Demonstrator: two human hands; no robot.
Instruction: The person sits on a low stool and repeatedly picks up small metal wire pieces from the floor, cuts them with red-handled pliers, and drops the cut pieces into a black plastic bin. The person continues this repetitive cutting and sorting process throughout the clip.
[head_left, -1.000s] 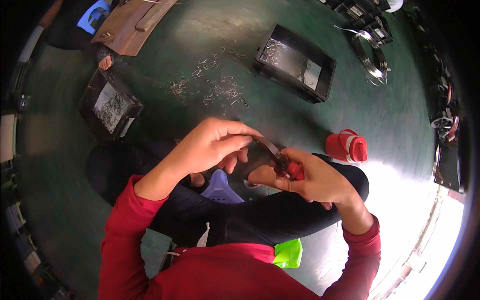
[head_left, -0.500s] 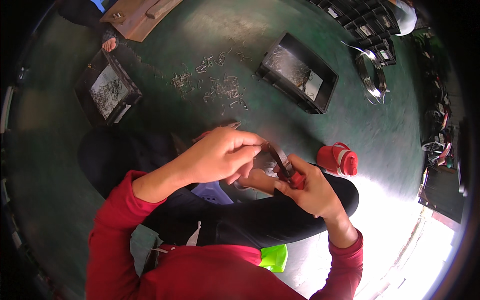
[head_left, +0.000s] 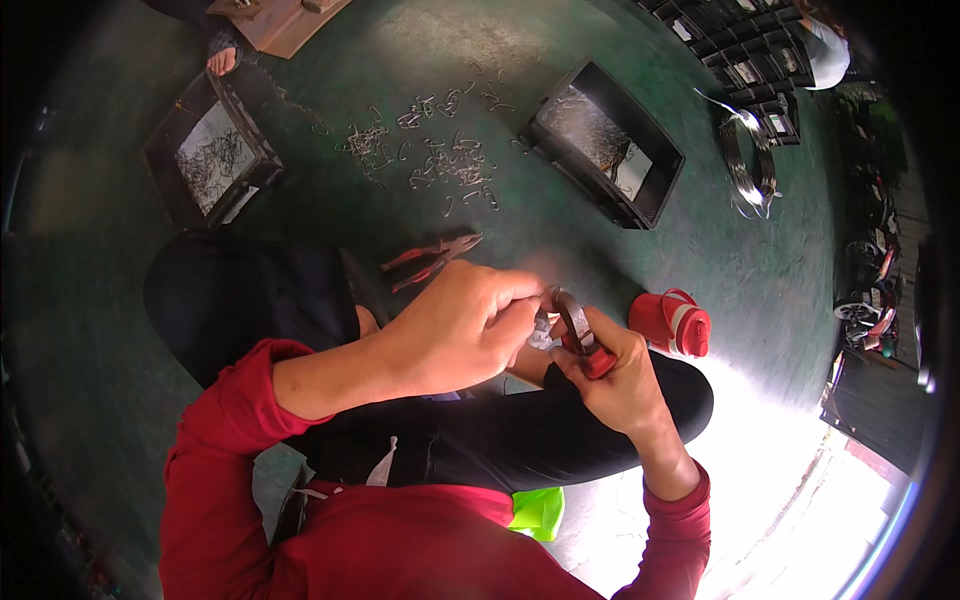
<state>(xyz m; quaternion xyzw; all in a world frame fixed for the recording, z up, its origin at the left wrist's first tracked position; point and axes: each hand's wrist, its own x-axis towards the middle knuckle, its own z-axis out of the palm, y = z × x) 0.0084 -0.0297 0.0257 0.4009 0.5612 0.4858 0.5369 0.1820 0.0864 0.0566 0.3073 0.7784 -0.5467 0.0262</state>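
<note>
My right hand (head_left: 622,385) is closed round the red handles of a pair of dark-jawed pliers (head_left: 572,318). The jaws point up and to the left, toward the fingertips of my left hand (head_left: 468,330). That hand is pinched, thumb against forefinger, right at the jaws. Whatever it grips is too small or hidden to make out. On the floor just beyond my left hand lies a second pair of pliers (head_left: 435,258) with red handles. Farther off, many bent wire hooks (head_left: 450,165) are scattered in loose heaps.
Two black crates hold wire pieces, one (head_left: 640,205) at the right and one (head_left: 262,172) at the left beside another person's hand (head_left: 222,62). A red jug (head_left: 655,318) stands near my right knee. Beyond are a wire coil (head_left: 738,175) and stacked black crates (head_left: 750,70).
Both hands stay together at the pliers; my left hand has shifted slightly right and down. The pliers on the floor now show fully. The whole view has moved a little.
</note>
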